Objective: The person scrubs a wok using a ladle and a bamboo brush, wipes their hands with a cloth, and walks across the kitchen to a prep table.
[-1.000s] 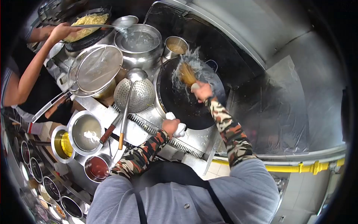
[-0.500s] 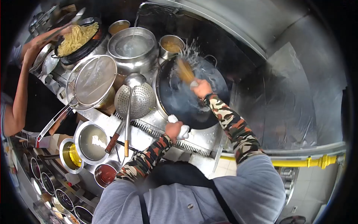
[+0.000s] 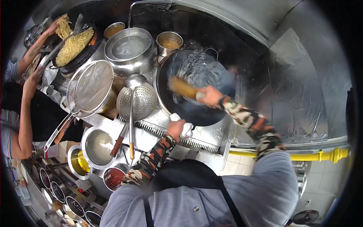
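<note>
My right hand [image 3: 210, 96] is closed around a bamboo wok brush [image 3: 183, 88], whose bristle end is smeared by motion and points left over the wok. Dark and wide, the wok [image 3: 206, 118] sits on the range with splashing water [image 3: 200, 67] toward its far side. At the wok's near rim, my left hand [image 3: 175, 130] grips a bunched white cloth [image 3: 186, 130]; whether a wok handle lies inside the cloth is hidden. Left of the wok, a perforated skimmer [image 3: 141, 104] and a ladle [image 3: 135, 80] lie together with their handles toward me.
A tap runs into a steel pot [image 3: 130, 62]. Beside it stand a small pot of brownish liquid [image 3: 169, 44] and a mesh strainer [image 3: 94, 89]. Bowls of oil [image 3: 74, 171] and red sauce [image 3: 107, 186] are lower left. A co-worker's hand [image 3: 55, 27] lifts noodles [image 3: 73, 47].
The brush has swung down and left, and my right hand has shifted slightly right and lower. Water now churns at the wok's far side. The co-worker's hand has raised some noodles.
</note>
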A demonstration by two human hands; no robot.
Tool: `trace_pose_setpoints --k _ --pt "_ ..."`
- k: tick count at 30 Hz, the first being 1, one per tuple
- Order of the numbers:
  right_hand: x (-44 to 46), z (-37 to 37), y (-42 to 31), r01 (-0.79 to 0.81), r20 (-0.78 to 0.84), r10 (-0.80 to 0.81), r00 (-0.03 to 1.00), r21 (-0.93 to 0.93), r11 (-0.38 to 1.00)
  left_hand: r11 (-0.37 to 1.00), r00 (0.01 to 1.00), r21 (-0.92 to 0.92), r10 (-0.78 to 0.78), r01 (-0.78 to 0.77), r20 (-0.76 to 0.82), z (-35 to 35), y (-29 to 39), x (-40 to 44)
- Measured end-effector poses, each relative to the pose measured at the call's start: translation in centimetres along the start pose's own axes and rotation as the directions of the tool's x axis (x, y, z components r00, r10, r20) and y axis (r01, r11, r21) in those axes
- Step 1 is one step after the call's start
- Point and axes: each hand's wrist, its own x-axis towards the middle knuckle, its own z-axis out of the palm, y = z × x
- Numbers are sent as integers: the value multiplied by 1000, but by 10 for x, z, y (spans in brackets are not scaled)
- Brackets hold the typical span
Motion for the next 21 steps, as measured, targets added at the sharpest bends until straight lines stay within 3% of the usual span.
trace_pose_setpoints --k 1,3,5,6,7,8,10,11,12,14,15,17,19,21 --pt "-31 -8 -4 72 67 -69 995 -51 996 999 999 -40 -33 34 25 5 -3 1" --pt "-57 -42 -19 78 246 -15 969 -248 966 986 992 -121 -111 118 64 12 -7 4" --pt "-26 -44 -11 133 188 -84 979 -270 953 996 998 -65 -63 65 30 2 -2 0" --pt "16 -37 -1 201 245 -124 962 -320 926 1000 1000 -12 -11 11 5 -1 1 -2" --pt "35 -38 -12 67 127 -34 991 -262 963 1000 1000 -11 -16 16 4 11 -11 3" --pt "39 -34 -13 5 28 0 1000 -174 985 922 980 -332 -185 198 69 34 -31 10" --pt "46 -28 -17 -63 -171 69 983 38 997 714 933 -605 -316 353 171 35 -31 14" --pt "30 -24 -12 -40 -73 39 997 -19 999 915 974 -336 -209 226 87 17 -13 4" --pt "14 -21 -8 -5 27 7 1000 -71 997 997 997 -21 -69 69 31 5 -4 1" --pt "-29 -20 0 62 143 -48 989 -92 994 998 998 -18 -54 55 15 6 -7 2" --pt "-41 -26 12 238 175 -216 961 -122 963 999 999 -22 -46 46 5 9 -7 2" --pt "-36 -43 -6 27 334 -31 942 18 999 997 999 65 33 -34 15 9 -10 2" --pt "-5 -55 -45 7 382 -44 923 97 995 998 999 39 -45 46 -4 19 -15 5" --pt "62 -19 -21 -194 134 144 980 521 831 996 996 23 -86 85 24 11 -7 1"
